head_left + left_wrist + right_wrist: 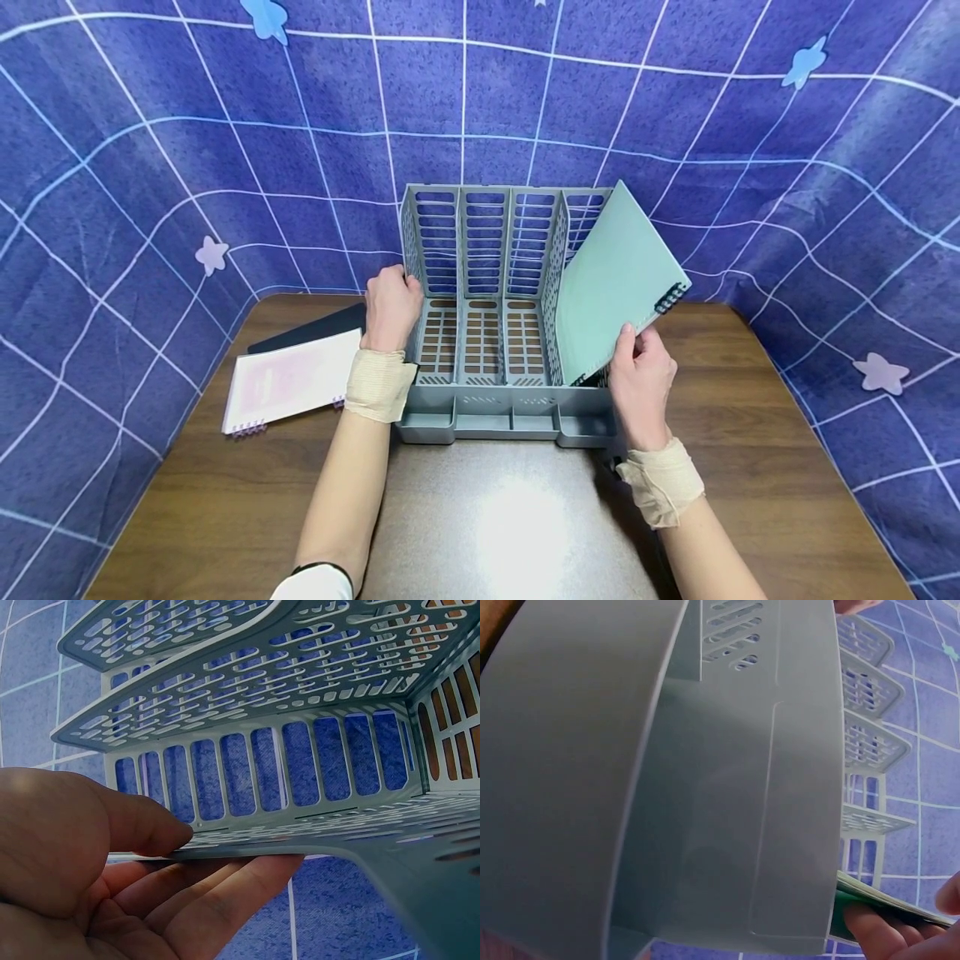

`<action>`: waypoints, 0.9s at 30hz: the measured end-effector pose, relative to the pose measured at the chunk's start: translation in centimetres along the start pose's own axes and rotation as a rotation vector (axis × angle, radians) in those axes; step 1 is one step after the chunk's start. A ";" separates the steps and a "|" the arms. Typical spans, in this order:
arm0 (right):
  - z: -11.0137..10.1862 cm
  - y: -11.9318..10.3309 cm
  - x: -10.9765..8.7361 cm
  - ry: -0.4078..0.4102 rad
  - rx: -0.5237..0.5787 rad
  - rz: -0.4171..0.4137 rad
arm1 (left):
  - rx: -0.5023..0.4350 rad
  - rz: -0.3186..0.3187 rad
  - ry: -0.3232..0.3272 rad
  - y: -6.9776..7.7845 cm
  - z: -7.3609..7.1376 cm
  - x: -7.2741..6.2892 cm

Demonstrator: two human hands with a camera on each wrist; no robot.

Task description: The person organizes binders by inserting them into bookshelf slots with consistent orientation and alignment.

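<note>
Mint-green and black-ringed, a thin notebook (618,275) tilts at the rightmost compartment of a grey plastic slotted file rack (498,400), its ringed edge pinched between thumb and fingers of a person's right hand (643,385). The left hand (393,308) grips the rack's left side wall, thumb inside, fingers outside. Left of the rack, a pink-and-white spiral notebook (296,375) overlaps a flat black item (307,330) on a brown wood-grain counter (757,433).
</note>
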State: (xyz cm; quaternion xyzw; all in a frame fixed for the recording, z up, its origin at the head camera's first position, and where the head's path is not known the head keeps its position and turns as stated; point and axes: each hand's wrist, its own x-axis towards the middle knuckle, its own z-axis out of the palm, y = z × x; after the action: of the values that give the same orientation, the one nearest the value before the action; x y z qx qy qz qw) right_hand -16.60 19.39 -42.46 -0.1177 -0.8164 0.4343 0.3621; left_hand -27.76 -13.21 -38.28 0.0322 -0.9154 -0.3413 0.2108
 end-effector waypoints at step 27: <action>-2.2 0.2 -0.9 -0.019 -0.016 -0.044 | -0.022 -0.018 -0.021 0.3 -0.5 -0.6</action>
State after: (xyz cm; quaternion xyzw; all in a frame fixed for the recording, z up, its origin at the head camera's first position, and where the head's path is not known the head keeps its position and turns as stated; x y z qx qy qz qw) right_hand -14.43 20.41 -42.29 -0.0984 -0.8256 0.4206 0.3631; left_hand -26.97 -13.21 -37.96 0.0346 -0.9135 -0.3533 0.1986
